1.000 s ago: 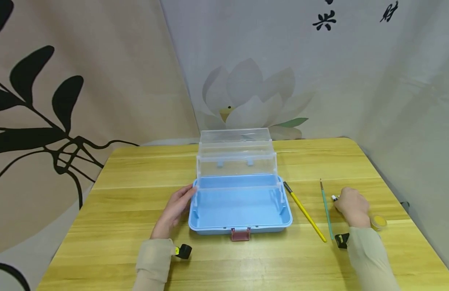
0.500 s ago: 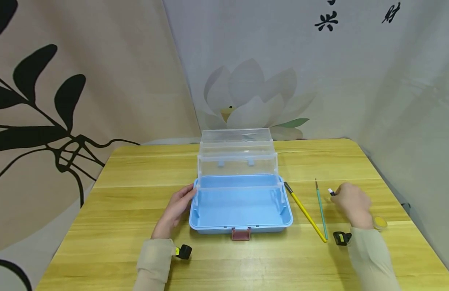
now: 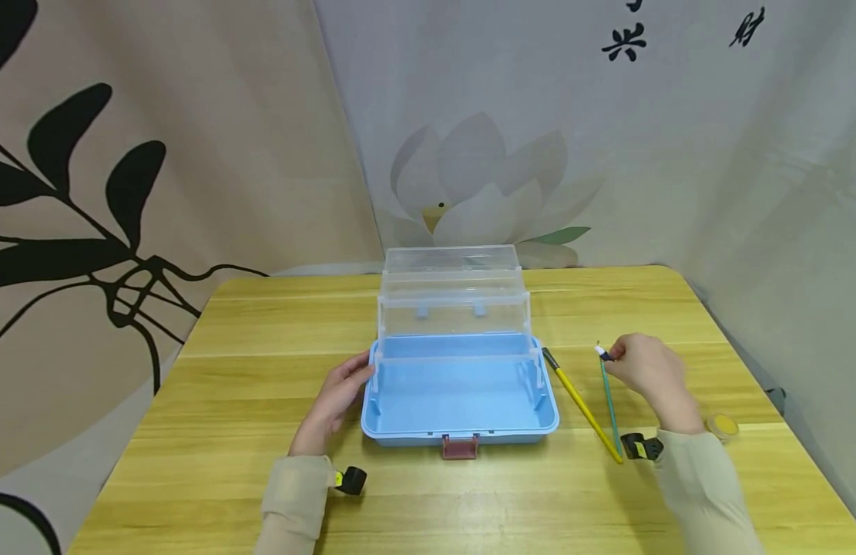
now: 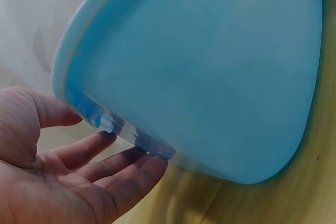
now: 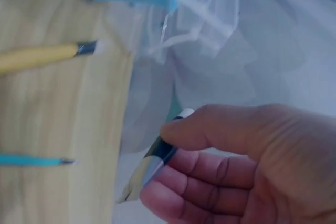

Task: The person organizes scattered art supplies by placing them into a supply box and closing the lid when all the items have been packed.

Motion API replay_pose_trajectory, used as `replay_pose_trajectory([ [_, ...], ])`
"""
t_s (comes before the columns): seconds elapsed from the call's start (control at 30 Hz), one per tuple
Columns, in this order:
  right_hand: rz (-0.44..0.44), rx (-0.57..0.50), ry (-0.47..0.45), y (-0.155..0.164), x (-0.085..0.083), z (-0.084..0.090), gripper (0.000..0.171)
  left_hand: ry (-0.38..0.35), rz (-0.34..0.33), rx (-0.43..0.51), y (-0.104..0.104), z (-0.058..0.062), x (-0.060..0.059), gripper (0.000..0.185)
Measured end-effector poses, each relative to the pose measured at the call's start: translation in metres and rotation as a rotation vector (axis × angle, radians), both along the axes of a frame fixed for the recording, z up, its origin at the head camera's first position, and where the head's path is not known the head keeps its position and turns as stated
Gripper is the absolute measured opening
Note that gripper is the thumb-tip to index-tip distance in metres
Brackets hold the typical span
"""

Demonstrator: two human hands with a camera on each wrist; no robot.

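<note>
One open box [image 3: 455, 397]; jar [image 3: 723, 427], apparently yellow-filled.

Box [image 3: 455, 401], at the left hand [image 3: 336, 395]: plain light blue.
Upper section [image 3: 453, 287], beyond both hands: clear, colourless; two pale blue tabs.
Latch [image 3: 459, 447], between the hands, on the near side: brownish red.
Tube [image 5: 161, 149], in the right hand [image 3: 646, 371]: white end, dark blue-black band, cream and pale grey tail.
Thick brush [image 3: 585, 407], left of the right hand: yellow handle, dark far end.
Slim brush [image 3: 610, 401], just beside the right hand: teal handle, dark tip.
Jar [image 3: 722, 426], near the right wrist: yellow top.
Sleeves [image 3: 296, 486], behind the hands: plain pale beige.
Table [image 3: 414, 509], beneath both hands: yellow wood, streaked grain.
Backdrop [image 3: 261, 139], beyond the hands: cream and grey-white; black leaves, pale lotus, black characters.
</note>
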State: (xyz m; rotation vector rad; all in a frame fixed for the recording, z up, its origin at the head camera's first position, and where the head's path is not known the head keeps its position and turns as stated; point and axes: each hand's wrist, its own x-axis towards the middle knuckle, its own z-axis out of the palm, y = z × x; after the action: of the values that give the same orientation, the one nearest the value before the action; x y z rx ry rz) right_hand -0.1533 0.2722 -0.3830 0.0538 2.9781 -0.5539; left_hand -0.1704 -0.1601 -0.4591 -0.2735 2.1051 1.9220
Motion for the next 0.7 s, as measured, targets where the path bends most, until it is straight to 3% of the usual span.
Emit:
replay_pose_trajectory([
  [0.43,0.193,0.021,0.112,-0.046,-0.017,0.032,0.007,-0.013,0.002,0.029,-0.001,0.000,0.000,0.047],
  [0.7,0.282,0.059,0.118,-0.076,-0.031,0.044,0.005,-0.016,0.005,0.036,-0.002,0.000,0.000,0.047],
])
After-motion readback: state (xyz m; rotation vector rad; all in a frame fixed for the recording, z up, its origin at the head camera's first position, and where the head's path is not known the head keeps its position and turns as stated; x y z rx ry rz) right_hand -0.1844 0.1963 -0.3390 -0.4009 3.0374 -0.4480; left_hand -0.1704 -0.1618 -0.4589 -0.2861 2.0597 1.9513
